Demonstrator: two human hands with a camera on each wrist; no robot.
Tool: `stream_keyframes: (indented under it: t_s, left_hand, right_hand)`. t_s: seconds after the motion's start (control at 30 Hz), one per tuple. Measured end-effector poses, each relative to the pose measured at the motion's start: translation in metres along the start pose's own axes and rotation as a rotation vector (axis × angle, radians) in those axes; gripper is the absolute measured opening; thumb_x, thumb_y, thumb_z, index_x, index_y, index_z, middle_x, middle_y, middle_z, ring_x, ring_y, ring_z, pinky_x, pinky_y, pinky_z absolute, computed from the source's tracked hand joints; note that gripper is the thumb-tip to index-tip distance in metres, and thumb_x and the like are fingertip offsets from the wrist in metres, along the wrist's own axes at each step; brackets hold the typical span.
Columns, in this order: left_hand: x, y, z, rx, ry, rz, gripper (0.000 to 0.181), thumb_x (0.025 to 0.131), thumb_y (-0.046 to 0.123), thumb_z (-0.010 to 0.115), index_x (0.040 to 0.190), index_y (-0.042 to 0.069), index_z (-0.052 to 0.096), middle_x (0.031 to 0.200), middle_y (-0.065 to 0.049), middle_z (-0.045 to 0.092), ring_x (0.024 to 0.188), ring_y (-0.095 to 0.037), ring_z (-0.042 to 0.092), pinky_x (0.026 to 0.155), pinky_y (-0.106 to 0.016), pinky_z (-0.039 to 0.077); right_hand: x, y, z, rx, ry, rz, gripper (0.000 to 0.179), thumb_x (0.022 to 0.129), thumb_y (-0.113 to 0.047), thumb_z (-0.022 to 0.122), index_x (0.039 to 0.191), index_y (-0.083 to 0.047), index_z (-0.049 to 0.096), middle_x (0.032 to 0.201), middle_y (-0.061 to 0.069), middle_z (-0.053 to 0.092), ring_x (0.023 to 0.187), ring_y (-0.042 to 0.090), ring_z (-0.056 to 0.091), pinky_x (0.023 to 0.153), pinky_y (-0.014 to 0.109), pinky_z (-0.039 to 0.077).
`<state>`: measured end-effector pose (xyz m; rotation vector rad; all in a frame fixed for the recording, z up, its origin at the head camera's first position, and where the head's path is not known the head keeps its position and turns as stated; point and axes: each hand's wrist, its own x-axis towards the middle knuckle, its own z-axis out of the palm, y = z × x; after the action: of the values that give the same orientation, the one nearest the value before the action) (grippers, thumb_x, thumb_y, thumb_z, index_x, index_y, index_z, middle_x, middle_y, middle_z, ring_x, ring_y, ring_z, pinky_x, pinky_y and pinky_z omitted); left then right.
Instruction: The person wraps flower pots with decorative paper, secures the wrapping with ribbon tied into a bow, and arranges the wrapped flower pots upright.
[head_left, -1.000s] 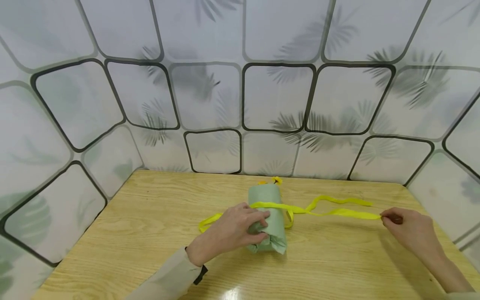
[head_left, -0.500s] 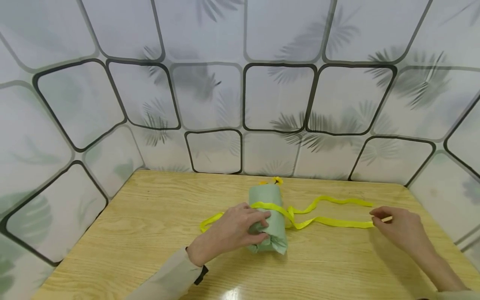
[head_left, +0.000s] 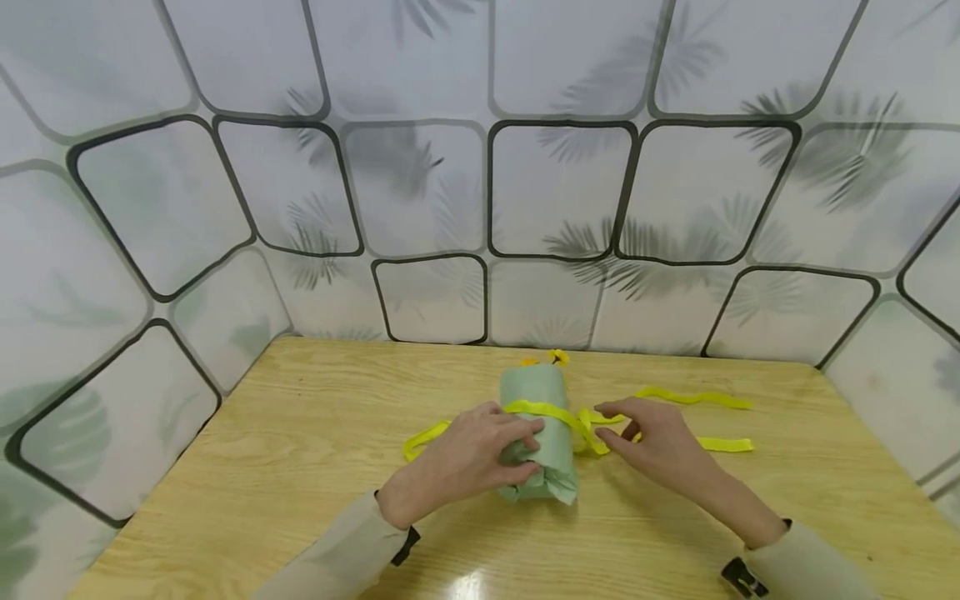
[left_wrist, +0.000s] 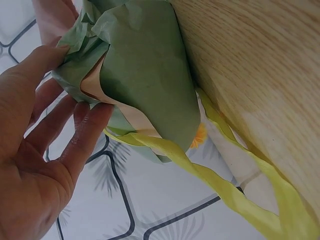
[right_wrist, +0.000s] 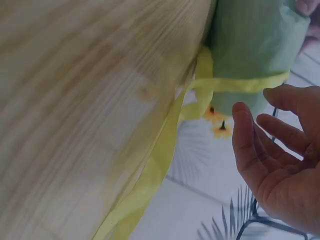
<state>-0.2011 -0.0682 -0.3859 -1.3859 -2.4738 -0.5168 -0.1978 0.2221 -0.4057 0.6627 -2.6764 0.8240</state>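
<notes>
A bouquet (head_left: 555, 471) wrapped in pale green paper lies on the wooden table, yellow flowers (head_left: 559, 357) peeking out of its far end. Round its middle runs a yellow ribbon (head_left: 534, 407), crossed at the bundle's right side. My left hand (head_left: 465, 454) holds the bouquet from the left; the left wrist view shows thumb and fingertips against the folded paper (left_wrist: 150, 55). Just right of the ribbon's crossing is my right hand (head_left: 660, 437), thumb and fingers parted. Nothing shows between them in the right wrist view, where the ribbon (right_wrist: 160, 155) trails past the hand.
Two ribbon tails lie to the right, one farther back (head_left: 697, 398) and one nearer (head_left: 727, 445). A ribbon loop (head_left: 423, 440) shows left of the bouquet. Behind the table (head_left: 337, 392) stands a patterned wall covering (head_left: 420, 192), which also rises on both sides.
My right hand has let go of the ribbon's end and moved left, close to the bouquet. The ribbon has gone slack onto the table. The left hand has stayed in place.
</notes>
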Motion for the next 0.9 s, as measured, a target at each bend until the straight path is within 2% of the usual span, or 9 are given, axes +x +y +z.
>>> stream_keyframes:
  t_s: [0.13, 0.27, 0.43, 0.57, 0.7, 0.9]
  left_hand:
    - [0.001, 0.0, 0.0, 0.009, 0.007, 0.008, 0.044, 0.093, 0.033, 0.078, 0.129, 0.011, 0.069, 0.103, 0.011, 0.078, 0.088, -0.002, 0.07, 0.085, -0.025, 0.052]
    - [0.001, 0.0, 0.0, 0.011, 0.016, 0.015, 0.043, 0.092, 0.033, 0.079, 0.127, 0.011, 0.069, 0.101, 0.011, 0.079, 0.086, -0.002, 0.07, 0.084, -0.024, 0.052]
    - [0.001, 0.0, 0.0, 0.007, 0.01, 0.01, 0.04, 0.092, 0.033, 0.078, 0.126, 0.012, 0.07, 0.101, 0.011, 0.078, 0.085, -0.002, 0.069, 0.084, -0.024, 0.052]
    - [0.001, 0.0, 0.0, 0.0, -0.007, -0.009, 0.039, 0.093, 0.034, 0.077, 0.126, 0.014, 0.07, 0.102, 0.012, 0.078, 0.085, -0.001, 0.068, 0.084, -0.024, 0.051]
    - [0.001, 0.0, 0.001, -0.004, -0.01, -0.012, 0.038, 0.093, 0.034, 0.077, 0.125, 0.014, 0.07, 0.103, 0.012, 0.078, 0.084, -0.001, 0.068, 0.083, -0.023, 0.051]
    - [0.001, 0.0, 0.001, -0.007, -0.016, -0.016, 0.039, 0.093, 0.034, 0.077, 0.126, 0.014, 0.07, 0.103, 0.012, 0.078, 0.085, -0.001, 0.068, 0.084, -0.024, 0.051]
  right_hand:
    - [0.01, -0.008, 0.014, 0.005, -0.007, -0.061, 0.027, 0.087, -0.007, 0.081, 0.113, -0.004, 0.076, 0.107, 0.013, 0.077, 0.061, -0.002, 0.059, 0.053, 0.017, 0.048]
    - [0.013, -0.011, 0.021, 0.019, 0.006, -0.099, 0.018, 0.086, -0.003, 0.08, 0.103, -0.006, 0.077, 0.1, 0.01, 0.078, 0.061, -0.001, 0.06, 0.054, 0.016, 0.049]
    - [0.013, -0.012, 0.022, 0.007, 0.032, -0.102, 0.01, 0.086, 0.0, 0.079, 0.09, -0.009, 0.078, 0.089, 0.004, 0.078, 0.062, 0.002, 0.064, 0.055, 0.017, 0.05]
    - [0.011, -0.011, 0.019, 0.002, 0.048, -0.107, 0.011, 0.086, 0.001, 0.078, 0.089, -0.009, 0.078, 0.085, 0.002, 0.078, 0.065, 0.005, 0.068, 0.057, 0.017, 0.053]
    - [0.009, -0.01, 0.016, -0.003, 0.059, -0.098, 0.013, 0.085, 0.004, 0.077, 0.089, -0.008, 0.078, 0.08, -0.001, 0.077, 0.066, 0.003, 0.068, 0.058, 0.017, 0.055]
    - [0.005, -0.008, 0.009, -0.033, 0.075, -0.019, 0.016, 0.084, 0.002, 0.079, 0.095, -0.008, 0.076, 0.077, -0.003, 0.076, 0.067, 0.004, 0.069, 0.059, 0.017, 0.055]
